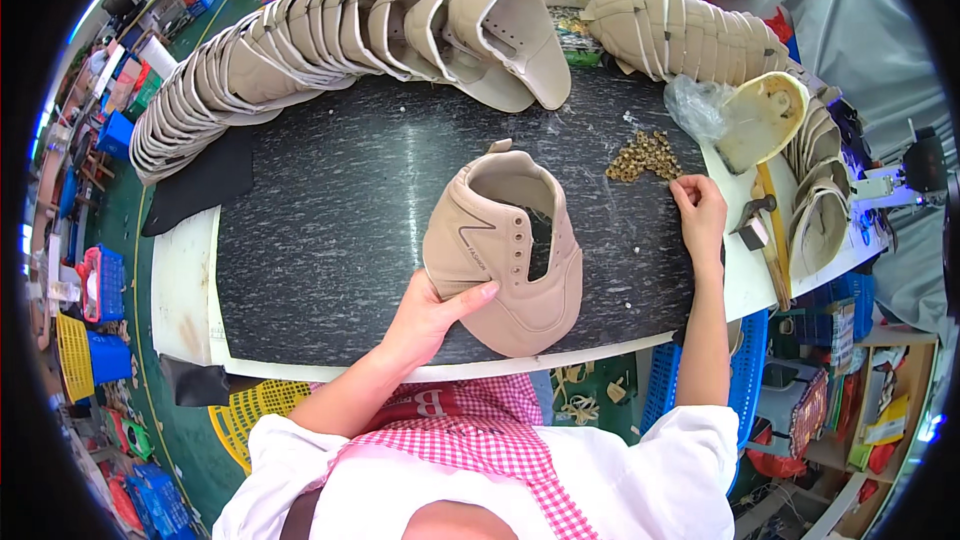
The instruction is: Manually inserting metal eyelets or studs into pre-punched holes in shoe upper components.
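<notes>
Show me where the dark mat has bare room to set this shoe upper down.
The widest bare patch of the dark mat lies left of the held shoe upper, below the arc of stacked uppers. The right side is crowded: brass eyelets, the right hand, a hammer. The left hand grips the upper's near edge.

Shoe upper (505, 250) sits mid-surface (330, 220), near the front edge, opening facing up. Left hand (430, 315) is on its front-left side, thumb laid on the upper. Right hand (700, 210) is to the right of the upper, apart from it, fingertips at the front-right edge of the eyelet pile (643, 156). Pile lies right of and behind the upper. Long row of stacked uppers (300, 50) arcs along the back and left edge. Second stack (690, 35) at back right. Plastic bag (697, 105) and insole (760, 120) right of the pile. Hammer (765, 230) at the right edge, right of the right hand.
</notes>
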Motion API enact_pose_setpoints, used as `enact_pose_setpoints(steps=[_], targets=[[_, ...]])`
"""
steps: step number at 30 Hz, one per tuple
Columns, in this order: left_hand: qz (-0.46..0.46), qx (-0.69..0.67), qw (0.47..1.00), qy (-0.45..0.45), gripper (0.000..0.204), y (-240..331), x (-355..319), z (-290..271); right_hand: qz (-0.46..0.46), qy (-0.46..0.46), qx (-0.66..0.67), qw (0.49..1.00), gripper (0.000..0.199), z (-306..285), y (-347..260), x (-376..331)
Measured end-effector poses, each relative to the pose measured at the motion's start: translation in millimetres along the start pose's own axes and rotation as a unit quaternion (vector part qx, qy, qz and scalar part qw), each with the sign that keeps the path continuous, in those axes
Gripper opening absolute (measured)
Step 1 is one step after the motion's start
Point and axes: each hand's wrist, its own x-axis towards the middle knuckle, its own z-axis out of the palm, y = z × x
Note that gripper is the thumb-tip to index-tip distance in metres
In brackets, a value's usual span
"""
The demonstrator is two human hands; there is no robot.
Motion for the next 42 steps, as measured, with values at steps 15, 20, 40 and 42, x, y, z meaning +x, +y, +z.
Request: enact_pose_setpoints(steps=[15, 20, 40, 42], targets=[[-0.006, 0.01, 1.0, -0.004, 0.035, 0, -7, -1, -0.124, -0.217, 0.247, 0.936, 0.012, 5, -151, -103], [0.011, 0.046, 0.999, -0.016, 0.033, 2, -10, 0, -0.077, -0.274, 0.316, 0.905, 0.013, 6, -147, -101], [0.235, 0.553, 0.792, -0.109, 0.053, 9, 7, -1, 0.185, -0.366, 0.678, 0.61, 0.028, 0, -158, -90], [0.2, 0.408, 0.89, -0.041, 0.046, 7, 4, -8, -0.16, -0.157, 0.221, 0.949, 0.017, 8, -121, -62]])
